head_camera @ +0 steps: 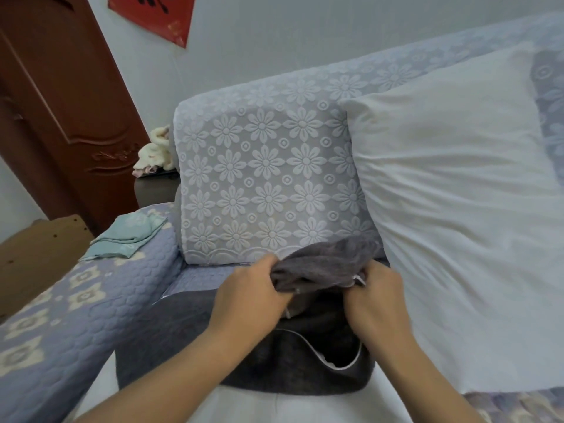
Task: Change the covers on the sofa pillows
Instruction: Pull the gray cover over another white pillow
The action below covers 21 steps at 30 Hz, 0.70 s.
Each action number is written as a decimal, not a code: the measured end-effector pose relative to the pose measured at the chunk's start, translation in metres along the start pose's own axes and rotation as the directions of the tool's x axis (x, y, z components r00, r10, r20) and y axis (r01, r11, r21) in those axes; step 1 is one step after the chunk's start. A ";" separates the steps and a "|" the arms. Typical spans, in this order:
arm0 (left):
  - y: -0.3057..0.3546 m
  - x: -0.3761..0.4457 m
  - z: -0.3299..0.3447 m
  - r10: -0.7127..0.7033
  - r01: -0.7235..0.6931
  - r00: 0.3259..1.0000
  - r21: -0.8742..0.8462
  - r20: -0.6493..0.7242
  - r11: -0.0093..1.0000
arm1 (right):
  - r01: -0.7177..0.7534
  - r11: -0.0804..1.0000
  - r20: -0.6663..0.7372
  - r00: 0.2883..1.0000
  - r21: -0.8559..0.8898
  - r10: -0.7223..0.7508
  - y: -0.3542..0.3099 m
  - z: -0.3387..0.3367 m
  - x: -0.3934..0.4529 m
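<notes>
a big white pillow (451,209) with no cover leans on the sofa back (268,184), on the right. the sofa back has a pale blue cloth with white flowers. one folded light green cloth (128,238) lies on the sofa arm (76,303), well apart from the hands. behind the sofa there is a brown door (61,96), a red paper (155,13) on the wall, and a fluffy cream bundle (155,151) on a dark table (152,186).

there are two hands. the left hand (250,296) and the right hand (377,297) both grip the bunched top of one dark grey pillow cover (320,264), fingers curled round it. the rest of the cover lies in front, on the seat, with its white zipper edge (341,363) open. the hands hide part of the cover.
</notes>
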State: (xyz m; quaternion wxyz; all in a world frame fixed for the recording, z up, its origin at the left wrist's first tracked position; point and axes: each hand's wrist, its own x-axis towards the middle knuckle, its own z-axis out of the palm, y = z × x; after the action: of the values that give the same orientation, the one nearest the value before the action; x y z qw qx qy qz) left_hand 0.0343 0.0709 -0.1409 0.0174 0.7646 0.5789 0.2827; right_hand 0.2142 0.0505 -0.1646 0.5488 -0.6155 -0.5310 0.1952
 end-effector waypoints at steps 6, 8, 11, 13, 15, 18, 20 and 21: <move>-0.015 0.025 0.005 -0.023 0.041 0.988 0.121 -0.152 0.992 | -0.035 0.930 0.284 0.956 0.365 -0.076 -0.020 0.013 -0.022; -0.018 0.029 0.007 -0.020 0.026 0.990 0.042 -0.140 0.999 | -0.135 0.873 0.321 0.947 0.469 -0.027 -0.018 0.017 -0.022; -0.020 0.036 0.005 0.002 -0.010 0.998 -0.142 -0.060 0.990 | -0.164 0.844 0.420 0.904 0.511 -0.079 -0.013 0.015 -0.018; -0.020 0.040 -0.004 -0.120 0.128 0.992 -0.313 0.044 0.941 | -0.117 0.893 0.436 0.895 0.435 -0.096 -0.006 0.012 -0.014; -0.014 0.039 -0.015 -0.227 0.304 0.951 -0.493 0.211 0.815 | -0.084 0.926 0.361 0.931 0.367 -0.059 0.002 0.010 -0.007; -0.001 0.029 -0.031 -0.211 0.539 0.835 -0.676 0.508 0.503 | -0.148 0.917 0.298 0.954 0.370 0.034 0.011 0.009 0.003; 0.004 0.018 -0.037 -0.081 0.639 0.743 -0.668 0.665 0.381 | -0.194 0.896 0.284 0.956 0.399 0.080 0.016 0.008 0.006; 0.006 0.012 -0.037 -0.020 0.670 0.702 -0.651 0.712 0.356 | -0.216 0.881 0.280 0.955 0.422 0.100 0.016 0.007 0.007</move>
State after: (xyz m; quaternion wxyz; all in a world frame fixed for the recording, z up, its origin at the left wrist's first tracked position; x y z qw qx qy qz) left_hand 0.0245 0.0687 -0.1025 0.6560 0.5306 0.4618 0.2736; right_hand 0.2180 0.0627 -0.1784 0.5864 -0.4844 -0.4842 0.4325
